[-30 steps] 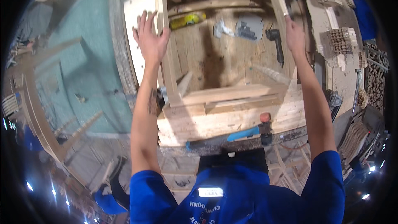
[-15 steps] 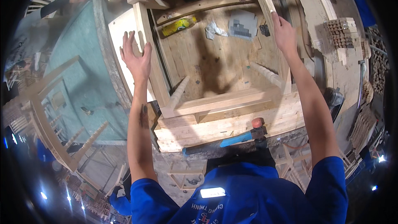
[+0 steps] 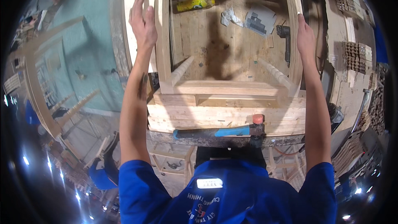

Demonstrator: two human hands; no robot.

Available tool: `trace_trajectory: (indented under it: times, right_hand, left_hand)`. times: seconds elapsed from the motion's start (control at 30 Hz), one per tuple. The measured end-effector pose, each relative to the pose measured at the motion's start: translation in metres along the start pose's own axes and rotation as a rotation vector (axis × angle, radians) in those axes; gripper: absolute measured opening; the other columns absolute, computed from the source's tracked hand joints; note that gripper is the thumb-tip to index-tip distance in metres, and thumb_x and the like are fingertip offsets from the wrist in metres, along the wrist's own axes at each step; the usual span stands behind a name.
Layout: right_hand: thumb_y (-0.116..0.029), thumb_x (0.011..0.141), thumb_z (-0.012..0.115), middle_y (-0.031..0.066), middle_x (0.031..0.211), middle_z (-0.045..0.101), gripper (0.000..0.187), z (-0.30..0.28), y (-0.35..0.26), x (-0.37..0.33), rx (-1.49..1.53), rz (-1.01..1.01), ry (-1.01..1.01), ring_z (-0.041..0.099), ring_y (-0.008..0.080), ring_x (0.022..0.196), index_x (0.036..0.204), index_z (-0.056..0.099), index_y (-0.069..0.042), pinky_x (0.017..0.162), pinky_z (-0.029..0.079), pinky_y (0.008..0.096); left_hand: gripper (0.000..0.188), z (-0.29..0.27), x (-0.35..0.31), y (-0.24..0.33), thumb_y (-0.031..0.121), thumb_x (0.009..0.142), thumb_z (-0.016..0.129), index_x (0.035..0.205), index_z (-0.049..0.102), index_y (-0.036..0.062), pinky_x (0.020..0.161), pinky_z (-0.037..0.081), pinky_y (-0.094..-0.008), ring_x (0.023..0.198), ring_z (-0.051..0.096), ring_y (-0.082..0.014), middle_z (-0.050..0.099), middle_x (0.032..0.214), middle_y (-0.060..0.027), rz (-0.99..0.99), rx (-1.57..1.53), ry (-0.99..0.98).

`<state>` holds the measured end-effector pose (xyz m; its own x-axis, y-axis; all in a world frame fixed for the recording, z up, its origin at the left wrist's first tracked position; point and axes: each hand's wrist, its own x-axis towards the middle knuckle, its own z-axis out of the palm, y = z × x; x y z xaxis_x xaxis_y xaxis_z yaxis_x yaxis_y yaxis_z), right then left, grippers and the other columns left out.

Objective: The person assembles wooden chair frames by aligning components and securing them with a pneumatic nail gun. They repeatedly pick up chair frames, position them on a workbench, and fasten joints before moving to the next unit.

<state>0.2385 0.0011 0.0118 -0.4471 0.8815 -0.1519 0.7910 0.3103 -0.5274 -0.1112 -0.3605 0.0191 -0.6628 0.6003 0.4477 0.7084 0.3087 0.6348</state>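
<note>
A pale wooden chair frame (image 3: 232, 86) with turned legs rests on the worktable in front of me. My left hand (image 3: 143, 27) is at its left side rail, fingers stretched and apart, over a white board (image 3: 129, 0). Around the right side rail (image 3: 292, 0) my right hand (image 3: 306, 37) is closed, its thumb on top; the other fingers are mostly hidden. Within the frame's outline lie a yellow bottle (image 3: 195, 4), a crumpled white tissue (image 3: 231, 17), a grey-and-white sheet (image 3: 260, 19) and a black tool (image 3: 284, 43).
A blue-handled mallet (image 3: 232, 132) with a red-orange face lies along the table's near edge, before stacked boards (image 3: 224, 114). To the right are bundles of turned wooden pieces (image 3: 355, 58). Another chair frame (image 3: 35, 85) stands left, by a greenish tabletop (image 3: 89, 37). A co-worker's sleeve (image 3: 103, 177) shows lower left.
The chair frame has turned slightly, and its side rails run straighter. More of the black tool shows beside the right rail. My hands keep their places at the rails while the view has shifted.
</note>
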Motion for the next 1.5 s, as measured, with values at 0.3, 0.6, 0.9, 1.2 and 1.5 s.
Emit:
trace_trajectory:
  times: [0.3,0.6,0.9,1.2,1.5]
  right_hand:
    - [-0.035,0.107,0.053,0.0174,0.116,0.072,0.043,-0.081,-0.045,-0.186,0.249,-0.31,0.12,0.067,0.0262,0.109,0.134,0.066,-0.004,0.097,0.049,0.0372]
    - [-0.022,0.101,0.058,0.0161,0.104,0.074,0.028,-0.14,-0.035,-0.428,0.323,0.13,-1.083,0.071,0.0268,0.1,0.114,0.072,-0.002,0.087,0.055,0.0377]
    - [-0.042,0.106,0.053,0.022,0.129,0.068,0.056,-0.173,-0.08,-0.385,0.149,-0.14,-1.076,0.064,0.0344,0.125,0.146,0.055,-0.002,0.107,0.048,0.0397]
    - [-0.027,0.106,0.06,0.0012,0.078,0.058,0.023,-0.083,-0.305,-0.208,1.068,-0.102,-0.721,0.059,0.0111,0.057,0.108,0.054,-0.005,0.055,0.048,0.0238]
    - [-0.018,0.1,0.063,0.0112,0.072,0.062,0.022,0.014,-0.267,-0.12,0.25,-0.727,-0.147,0.06,0.0244,0.058,0.087,0.062,0.001,0.061,0.052,0.0419]
  left_hand:
    - [0.027,-0.069,-0.162,0.133,0.025,0.093,0.072,0.11,0.072,0.0044,0.089,0.054,-0.0435,0.098,0.071,-0.0282,0.075,0.099,-0.0141,-0.343,0.238,-0.424]
    - [0.048,-0.133,-0.28,0.24,0.041,0.082,0.078,0.114,0.062,0.0096,0.086,0.049,-0.0424,0.101,0.059,-0.0278,0.059,0.105,-0.0078,0.009,0.322,-0.829]
    - [0.037,-0.155,-0.226,0.276,0.035,0.095,0.071,0.113,0.059,0.0048,0.066,0.057,-0.0424,0.076,0.067,-0.0292,0.061,0.095,-0.014,-0.269,0.026,-0.821]
    - [0.045,-0.079,-0.093,0.275,0.038,0.11,0.046,0.091,0.061,0.0012,0.054,0.049,-0.0367,0.055,0.06,-0.0216,0.061,0.065,-0.0111,-0.719,-0.948,-0.359]
    - [0.024,-0.174,-0.201,0.247,0.026,0.104,0.054,0.104,0.065,0.0046,0.079,0.054,-0.0469,0.091,0.068,-0.0413,0.069,0.101,-0.0203,-0.932,-0.203,-0.189]
